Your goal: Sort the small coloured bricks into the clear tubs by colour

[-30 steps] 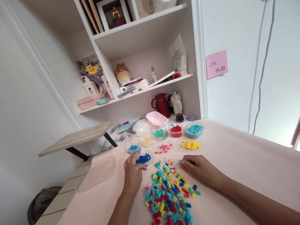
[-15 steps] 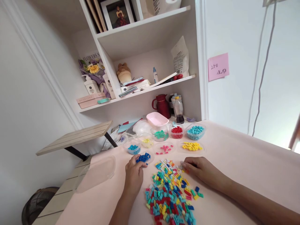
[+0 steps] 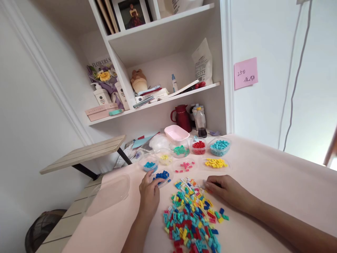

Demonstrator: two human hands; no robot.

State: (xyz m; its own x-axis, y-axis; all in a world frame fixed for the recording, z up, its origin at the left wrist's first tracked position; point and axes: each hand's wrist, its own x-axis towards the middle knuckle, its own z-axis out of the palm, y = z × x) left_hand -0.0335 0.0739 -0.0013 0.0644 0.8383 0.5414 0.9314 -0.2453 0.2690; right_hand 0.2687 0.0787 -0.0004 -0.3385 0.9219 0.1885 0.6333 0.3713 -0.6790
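Note:
A heap of small mixed-colour bricks [image 3: 193, 214] lies on the pale pink table [image 3: 268, 182] in front of me. My left hand [image 3: 149, 191] rests at the heap's upper left, fingertips on the clear dish of dark blue bricks [image 3: 162, 175]. At the heap's upper right, my right hand [image 3: 223, 188] lies palm down with its fingertips on a few orange bricks [image 3: 207, 191]. Behind them stand several clear dishes of sorted bricks: light blue [image 3: 150, 165], pale yellow [image 3: 165, 157], green [image 3: 180, 150], red [image 3: 198, 145], turquoise [image 3: 219, 145], pink [image 3: 184, 166] and yellow [image 3: 215, 163].
A clear lid [image 3: 110, 193] lies at the table's left edge. A pink tub [image 3: 176, 133], dark red jug [image 3: 182, 118] and bottle [image 3: 200, 122] stand at the back under white shelves [image 3: 158, 102]. A folding wooden table [image 3: 84, 154] and a fan [image 3: 43, 228] are to the left.
My left hand moved slightly forward so its fingertips touch the dark blue dish. The right hand stays at the orange bricks. The view shifted a little.

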